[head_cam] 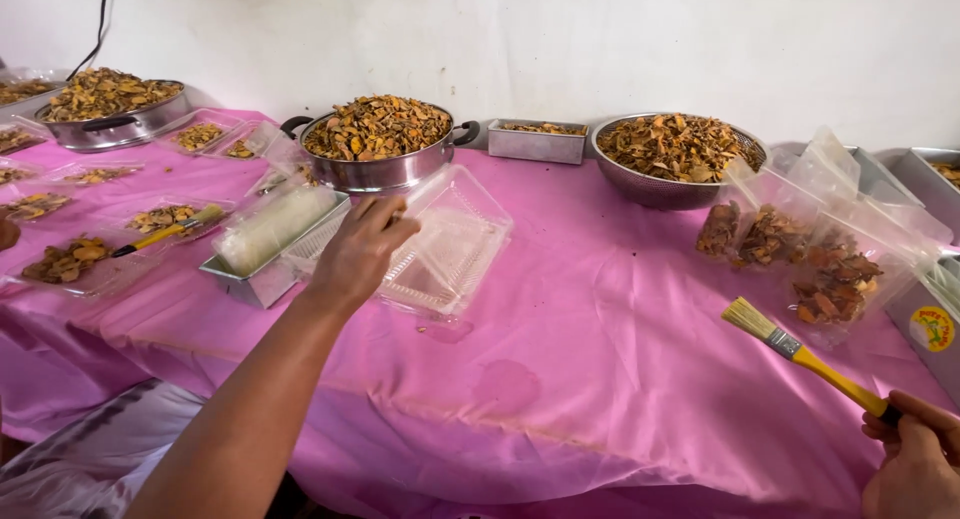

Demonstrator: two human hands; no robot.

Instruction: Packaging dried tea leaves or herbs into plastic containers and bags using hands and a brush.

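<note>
— Lowest in the frame, at the bottom right corner, what does the right hand [915, 459] hold?

— Its fingers are curled shut around the end of a paintbrush [805, 356] with a yellow handle; the brush's long axis runs diagonally, handle at lower right, pale bristles pointing to the upper left; the bristles hang just above the pink tablecloth [600, 309], near a clear bag of dried orange pieces [835, 279].

— And the left hand [360, 251]?

— It reaches up from the lower left toward the centre; thumb and fingers pinch the near edge of a clear plastic clamshell box [440, 249], closed on it; the box lies open and empty, tilted, its long side running from lower left to upper right of the frame.

— What sits beside it?

— Just left, touching or nearly so, a metal tin [265, 269] holding a stack of clear boxes; behind the hand, a steel pot [385, 164] heaped with dried yellow-brown slices; further right, a metal colander [670, 174] of the same; at left, a second yellow brush [165, 235] lies across filled boxes.
</note>
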